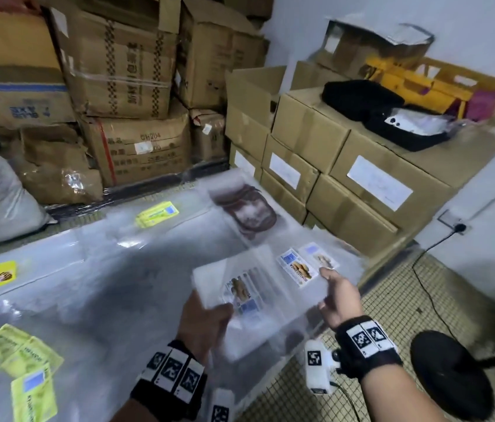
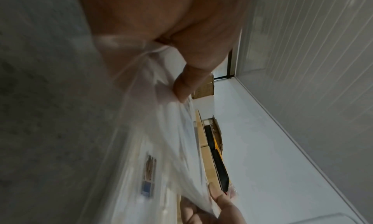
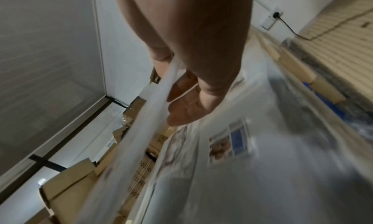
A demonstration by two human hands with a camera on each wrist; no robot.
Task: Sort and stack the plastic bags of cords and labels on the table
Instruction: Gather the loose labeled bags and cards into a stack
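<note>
Clear plastic bags [image 1: 258,300], a blurred stack with labels, held above the surface [image 1: 103,284] near its right edge; left hand [image 1: 203,324] fingers grasp the near-left corner, right hand [image 1: 336,295] fingers pinch the right edge. Bare surface lies left.

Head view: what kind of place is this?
Probably a stockroom or packing room: stacked cardboard boxes along the wall, sealed labelled cartons beside the table, and both hands holding a stack of clear plastic bags.
</note>
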